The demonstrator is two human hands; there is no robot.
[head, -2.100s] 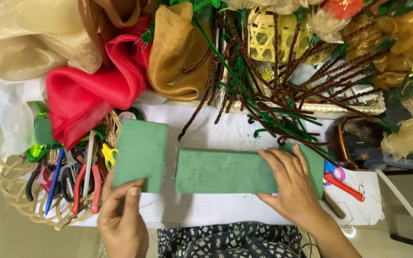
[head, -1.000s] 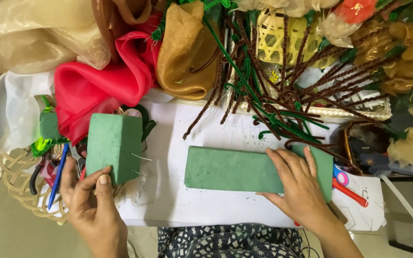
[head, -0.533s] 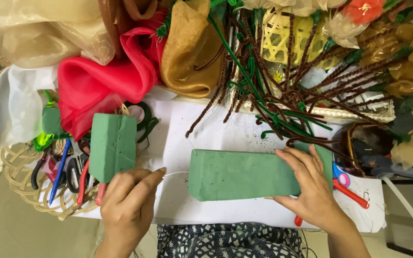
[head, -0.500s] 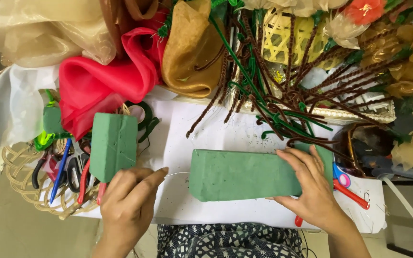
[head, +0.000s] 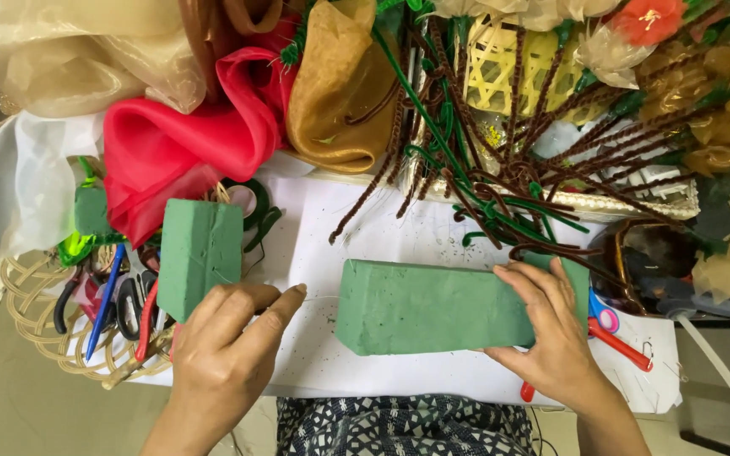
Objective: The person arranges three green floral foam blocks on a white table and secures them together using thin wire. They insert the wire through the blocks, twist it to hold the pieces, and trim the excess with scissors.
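The right hand (head: 555, 338) lies with its fingers (head: 527, 291) spread flat over the right end of a long green block of floral foam (head: 432, 306), thumb against the near face, pressing rather than gripping it. The block lies lengthwise on a white sheet of paper (head: 382, 241) that covers the bench, its left end tipped slightly toward the person.

The left hand (head: 226, 350) has its fingers (head: 276, 306) loosely curled, the forefinger stretched toward the long block; the hand touches the lower edge of a shorter green foam block (head: 200, 253). Whether it actually grips that block cannot be told. The short block stands tilted over a round wicker tray (head: 40, 325) holding scissors and pens (head: 116, 300).

Beyond the blocks lie brown and green fuzzy wire stems (head: 500, 177), fanned across the paper and reaching the long block's far edge. Behind them are a crumpled red sheer fabric (head: 183, 139), a mustard-gold fabric (head: 340, 93) and a pale woven basket (head: 513, 72). Red-handled scissors (head: 627, 342) lie just right of the right hand.
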